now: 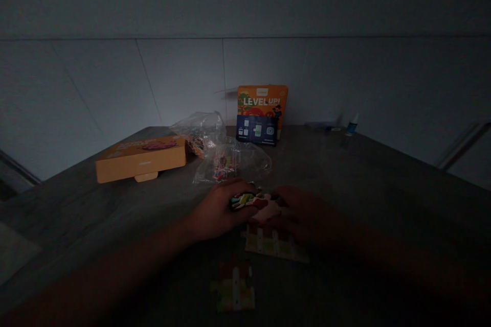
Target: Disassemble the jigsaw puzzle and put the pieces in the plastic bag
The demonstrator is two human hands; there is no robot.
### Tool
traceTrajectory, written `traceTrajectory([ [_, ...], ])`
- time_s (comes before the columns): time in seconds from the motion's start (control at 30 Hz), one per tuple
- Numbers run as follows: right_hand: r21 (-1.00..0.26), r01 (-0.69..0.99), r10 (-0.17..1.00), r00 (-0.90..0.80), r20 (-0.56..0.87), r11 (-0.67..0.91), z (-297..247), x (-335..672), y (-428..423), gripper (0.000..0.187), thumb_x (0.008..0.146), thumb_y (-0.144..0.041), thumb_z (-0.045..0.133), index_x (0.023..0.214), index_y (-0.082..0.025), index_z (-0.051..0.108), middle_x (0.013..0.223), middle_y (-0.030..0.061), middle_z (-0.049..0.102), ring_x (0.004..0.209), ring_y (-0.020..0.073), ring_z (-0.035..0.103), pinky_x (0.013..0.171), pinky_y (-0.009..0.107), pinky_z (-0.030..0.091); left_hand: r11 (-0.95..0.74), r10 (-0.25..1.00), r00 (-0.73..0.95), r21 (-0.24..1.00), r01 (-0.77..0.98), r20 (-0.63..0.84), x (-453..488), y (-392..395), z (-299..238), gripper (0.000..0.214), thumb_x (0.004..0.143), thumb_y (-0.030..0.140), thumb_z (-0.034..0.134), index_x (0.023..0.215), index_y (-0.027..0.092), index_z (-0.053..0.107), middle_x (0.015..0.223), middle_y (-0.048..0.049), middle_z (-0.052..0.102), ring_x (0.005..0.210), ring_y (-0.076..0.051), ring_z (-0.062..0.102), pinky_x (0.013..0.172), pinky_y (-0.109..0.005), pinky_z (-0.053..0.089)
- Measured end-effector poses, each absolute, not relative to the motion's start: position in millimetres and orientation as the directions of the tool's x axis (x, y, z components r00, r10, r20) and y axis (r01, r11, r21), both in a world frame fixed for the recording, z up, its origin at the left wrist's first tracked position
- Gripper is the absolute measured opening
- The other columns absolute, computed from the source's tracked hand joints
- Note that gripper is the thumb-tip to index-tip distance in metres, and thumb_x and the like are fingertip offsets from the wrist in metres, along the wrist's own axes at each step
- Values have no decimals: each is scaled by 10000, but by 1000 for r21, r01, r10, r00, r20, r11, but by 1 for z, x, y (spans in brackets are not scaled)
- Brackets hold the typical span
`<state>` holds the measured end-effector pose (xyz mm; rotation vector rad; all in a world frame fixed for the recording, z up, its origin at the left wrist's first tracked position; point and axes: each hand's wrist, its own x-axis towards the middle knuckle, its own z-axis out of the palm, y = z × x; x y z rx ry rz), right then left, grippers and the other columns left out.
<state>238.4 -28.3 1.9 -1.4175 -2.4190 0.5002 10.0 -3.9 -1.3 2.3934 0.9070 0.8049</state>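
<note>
In the dim head view, my left hand [220, 209] is curled around a small pile of jigsaw pieces [245, 198] in green, white and dark colours. My right hand [301, 212] lies in shadow at the other side, its fingers closed about a pinkish jigsaw piece [268, 210] with a red patch. Just below the hands, a strip of jigsaw pieces [274, 244] with a white fence pattern lies on the table, partly covered by my right hand. Nearer to me lies a separate fence-patterned jigsaw piece [236, 288], flat on the tabletop.
Clear plastic bags [226, 161] holding more pieces lie beyond my hands. An orange box [141, 161] rests at the left. An orange "LEVEL UP!" box [263, 99] stands by the wall behind a dark blue card [256, 130]. A small bottle [352, 125] stands at the back right.
</note>
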Motion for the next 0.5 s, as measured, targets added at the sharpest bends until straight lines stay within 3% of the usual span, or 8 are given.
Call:
traceTrajectory([
  [0.1, -445, 781, 877, -480, 22, 438, 6, 243, -27, 152, 865, -322, 564, 906, -177, 576, 844, 56, 627, 732, 194, 580, 585, 289, 376, -684, 702, 609, 587, 434, 368, 11, -4, -1, 217, 885, 351, 596, 1037, 205, 651, 995, -41, 650, 919, -181, 598, 809, -314, 469],
  [0.27, -538, 685, 869, -429, 248, 492, 18, 248, -29, 185, 895, -288, 496, 747, -178, 511, 667, 2, 551, 603, 133, 507, 525, 251, 328, -675, 714, 593, 588, 445, 371, 12, -5, -3, 215, 901, 354, 573, 1035, 203, 646, 976, -37, 642, 881, -170, 596, 785, -311, 464],
  [0.37, -549, 624, 797, -588, 138, 556, 24, 247, -38, 96, 843, -265, 556, 848, -171, 576, 821, 34, 589, 711, 153, 545, 584, 250, 400, -670, 722, 587, 582, 461, 367, 12, -4, -4, 215, 906, 363, 562, 1027, 209, 649, 975, -36, 643, 884, -174, 595, 794, -319, 468],
  [0.43, -485, 672, 771, -637, 8, 560, 23, 244, -44, 246, 754, -215, 639, 994, -178, 598, 984, 65, 583, 828, 190, 561, 661, 281, 441, -667, 727, 582, 576, 473, 364, 12, -3, -4, 219, 905, 361, 561, 1030, 207, 653, 973, -41, 646, 893, -181, 593, 806, -329, 469],
  [0.5, -427, 757, 822, -567, -55, 494, 21, 242, -47, 402, 692, -218, 697, 1074, -172, 581, 1035, 87, 576, 863, 224, 564, 680, 314, 456, -666, 727, 581, 580, 469, 365, 12, -3, -3, 221, 906, 350, 559, 1038, 198, 651, 977, -47, 648, 898, -184, 595, 813, -334, 472],
])
